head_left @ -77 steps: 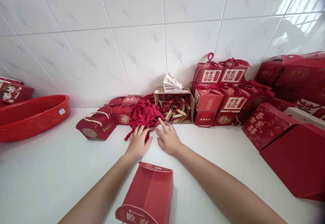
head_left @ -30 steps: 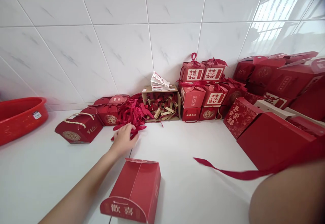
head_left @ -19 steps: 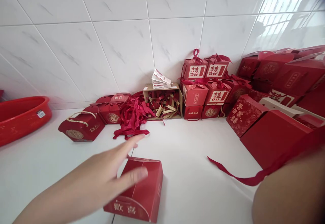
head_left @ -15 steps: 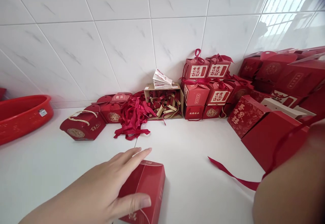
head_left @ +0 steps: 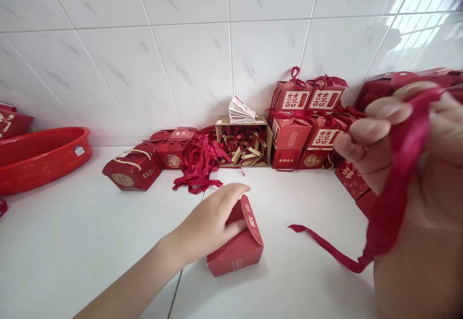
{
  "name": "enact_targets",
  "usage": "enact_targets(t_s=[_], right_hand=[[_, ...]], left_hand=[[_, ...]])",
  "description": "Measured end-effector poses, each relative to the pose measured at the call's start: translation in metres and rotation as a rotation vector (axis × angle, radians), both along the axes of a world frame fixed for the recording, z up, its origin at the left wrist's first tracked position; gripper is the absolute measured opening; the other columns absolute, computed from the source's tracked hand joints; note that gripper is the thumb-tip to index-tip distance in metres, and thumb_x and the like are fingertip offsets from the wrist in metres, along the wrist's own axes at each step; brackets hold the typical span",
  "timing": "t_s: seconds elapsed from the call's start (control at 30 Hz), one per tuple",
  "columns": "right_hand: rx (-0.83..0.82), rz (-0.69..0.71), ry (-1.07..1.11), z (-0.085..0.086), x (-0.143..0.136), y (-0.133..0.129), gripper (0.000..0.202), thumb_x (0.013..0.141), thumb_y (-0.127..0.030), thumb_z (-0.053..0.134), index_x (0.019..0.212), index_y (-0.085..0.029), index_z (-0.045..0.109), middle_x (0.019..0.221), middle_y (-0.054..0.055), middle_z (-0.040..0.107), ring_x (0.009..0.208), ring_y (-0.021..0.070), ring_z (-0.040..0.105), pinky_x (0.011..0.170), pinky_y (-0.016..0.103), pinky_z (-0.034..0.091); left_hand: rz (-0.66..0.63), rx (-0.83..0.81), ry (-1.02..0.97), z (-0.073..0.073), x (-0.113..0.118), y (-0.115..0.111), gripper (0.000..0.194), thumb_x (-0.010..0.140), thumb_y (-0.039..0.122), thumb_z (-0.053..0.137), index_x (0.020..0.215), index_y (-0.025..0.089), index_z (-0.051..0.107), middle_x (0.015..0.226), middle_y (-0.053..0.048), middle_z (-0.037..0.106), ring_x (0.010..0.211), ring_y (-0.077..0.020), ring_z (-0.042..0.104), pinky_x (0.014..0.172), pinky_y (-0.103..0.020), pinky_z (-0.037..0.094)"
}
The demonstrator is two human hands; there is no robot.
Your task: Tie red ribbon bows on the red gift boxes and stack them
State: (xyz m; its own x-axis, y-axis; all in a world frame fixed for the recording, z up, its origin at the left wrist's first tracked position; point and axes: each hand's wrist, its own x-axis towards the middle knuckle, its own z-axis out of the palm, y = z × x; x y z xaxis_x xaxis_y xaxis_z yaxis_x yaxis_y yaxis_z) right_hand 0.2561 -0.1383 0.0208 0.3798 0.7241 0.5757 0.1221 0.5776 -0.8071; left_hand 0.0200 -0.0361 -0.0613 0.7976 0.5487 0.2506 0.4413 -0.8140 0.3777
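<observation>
My left hand (head_left: 213, 222) grips the top of a small red gift box (head_left: 237, 258) on the white surface, thumb and fingers around its upper part. One rounded flap with gold lettering stands up beside the thumb. Close to the camera on the right, my right hand (head_left: 405, 135) is closed with a dark red ribbon (head_left: 388, 213) pinched in its fingers. The ribbon hangs down, and its loose end lies curled on the surface to the right of the box.
Along the tiled wall stand a heap of red ribbons (head_left: 202, 157), an open carton (head_left: 269, 145) of cords and straps with paper slips (head_left: 241, 110) on top, and stacked red boxes (head_left: 289, 133). A rope-handled box (head_left: 133, 172) and red basin (head_left: 77, 169) are at left.
My left hand has moved up and right with the box, whose lettered flap now shows raised. My right hand has come further into view with the ribbon. The view has shifted slightly left.
</observation>
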Motion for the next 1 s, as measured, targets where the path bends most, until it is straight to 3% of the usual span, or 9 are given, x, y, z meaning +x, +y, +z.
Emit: enact_targets(t_s=[0.13, 0.3, 0.47, 0.6, 0.87, 1.0], right_hand=[[-0.272, 0.424, -0.013, -0.015, 0.004, 0.016, 0.011, 0.086, -0.023, 0.062, 0.095, -0.028, 0.059, 0.073, 0.000, 0.057, 0.062, 0.0100, 0.055, 0.057, 0.025, 0.044], [-0.698, 0.730, -0.258, -0.043, 0.002, 0.038, 0.029, 0.091, -0.037, 0.056, 0.115, -0.022, 0.046, 0.068, -0.003, 0.047, 0.060, 0.0090, 0.046, 0.053, 0.021, 0.037], [-0.785, 0.803, -0.355, -0.056, -0.010, 0.044, 0.033, 0.093, -0.040, 0.052, 0.118, -0.021, 0.041, 0.063, -0.006, 0.039, 0.054, 0.0069, 0.033, 0.047, 0.017, 0.030], [-0.799, 0.856, -0.385, -0.061, -0.014, 0.042, 0.029, 0.094, -0.036, 0.050, 0.119, -0.023, 0.041, 0.064, -0.006, 0.039, 0.054, 0.0068, 0.030, 0.045, 0.015, 0.029], [-0.817, 0.924, -0.414, -0.058, -0.017, 0.041, 0.050, 0.092, -0.023, 0.050, 0.138, -0.025, 0.030, 0.063, -0.006, 0.041, 0.050, 0.0061, 0.029, 0.044, 0.015, 0.027], [-0.831, 0.953, -0.380, -0.057, -0.019, 0.040, 0.050, 0.092, -0.019, 0.048, 0.138, -0.024, 0.031, 0.062, -0.007, 0.039, 0.050, 0.0059, 0.028, 0.043, 0.015, 0.025]], left_hand=[[-0.035, 0.072, -0.037, 0.013, -0.009, 0.001, 0.024, 0.091, 0.023, 0.048, 0.112, 0.026, 0.060, 0.127, -0.006, 0.055, 0.117, -0.0213, 0.052, 0.095, -0.033, 0.047], [-0.003, 0.042, -0.026, 0.030, -0.018, -0.009, 0.027, 0.089, 0.015, 0.043, 0.097, 0.028, 0.066, 0.124, -0.003, 0.055, 0.111, -0.0202, 0.054, 0.088, -0.029, 0.048], [0.071, -0.174, 0.002, 0.023, -0.009, -0.012, 0.015, 0.088, 0.017, 0.044, 0.088, 0.023, 0.058, 0.100, -0.003, 0.061, 0.087, -0.0166, 0.058, 0.075, -0.028, 0.050], [0.064, -0.300, -0.003, 0.012, -0.002, -0.010, 0.015, 0.086, 0.015, 0.047, 0.095, 0.023, 0.055, 0.101, -0.003, 0.060, 0.090, -0.0171, 0.057, 0.080, -0.030, 0.049], [-0.080, -0.307, -0.031, 0.009, 0.005, -0.011, 0.010, 0.088, 0.021, 0.050, 0.094, 0.022, 0.058, 0.104, -0.004, 0.057, 0.098, -0.0183, 0.054, 0.088, -0.032, 0.047], [-0.096, -0.302, -0.035, 0.008, 0.005, -0.011, 0.011, 0.090, 0.024, 0.049, 0.097, 0.022, 0.058, 0.104, -0.005, 0.059, 0.099, -0.0182, 0.055, 0.089, -0.031, 0.047]])
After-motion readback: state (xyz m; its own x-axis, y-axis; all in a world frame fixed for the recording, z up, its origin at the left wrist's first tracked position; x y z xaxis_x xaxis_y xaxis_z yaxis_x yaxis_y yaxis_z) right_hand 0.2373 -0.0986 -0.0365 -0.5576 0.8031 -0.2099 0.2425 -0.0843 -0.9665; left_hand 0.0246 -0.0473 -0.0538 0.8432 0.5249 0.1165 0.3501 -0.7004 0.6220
